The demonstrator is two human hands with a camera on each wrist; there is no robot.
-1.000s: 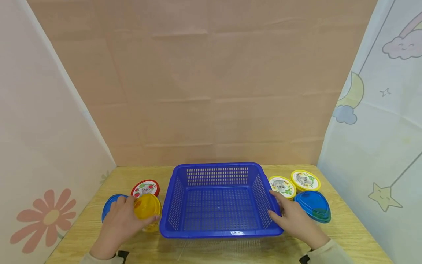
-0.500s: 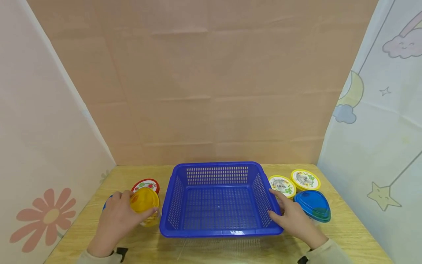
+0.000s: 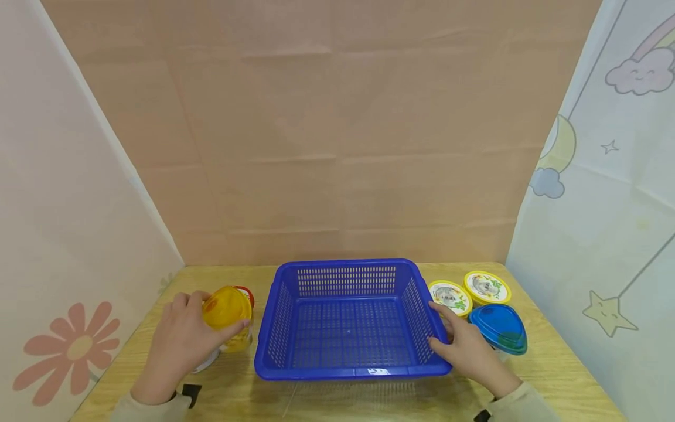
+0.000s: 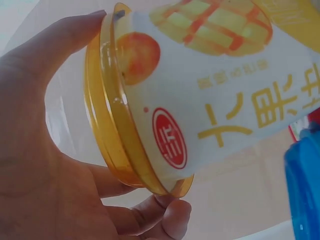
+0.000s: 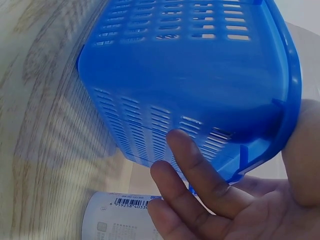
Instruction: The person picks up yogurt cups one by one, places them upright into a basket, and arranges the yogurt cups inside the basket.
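Note:
My left hand (image 3: 181,337) holds a plastic fruit cup (image 3: 229,313) by its translucent yellow lid. In the left wrist view, the fruit cup (image 4: 210,90) has a white label with a mango picture, and my thumb and fingers lie around the lid's rim. To the left of the blue basket (image 3: 348,372), this cup is raised and tilted. My right hand (image 3: 469,351) grips the basket's right rim, thumb on top. The right wrist view shows its fingers (image 5: 192,187) spread along the outside of the perforated wall.
Behind the held cup, a red-lidded tub (image 3: 246,293) is mostly covered. A blue lid (image 4: 305,185) shows in the left wrist view. Right of the basket are two yellow-lidded tubs (image 3: 450,298) and a blue-lidded cup (image 3: 498,328). Printed cloth walls flank the wooden table (image 3: 337,404).
My left hand has lifted the yellow-lidded cup up and slightly left. It now covers the blue lid and most of the red-lidded tub in the head view. The right hand stays at the rim.

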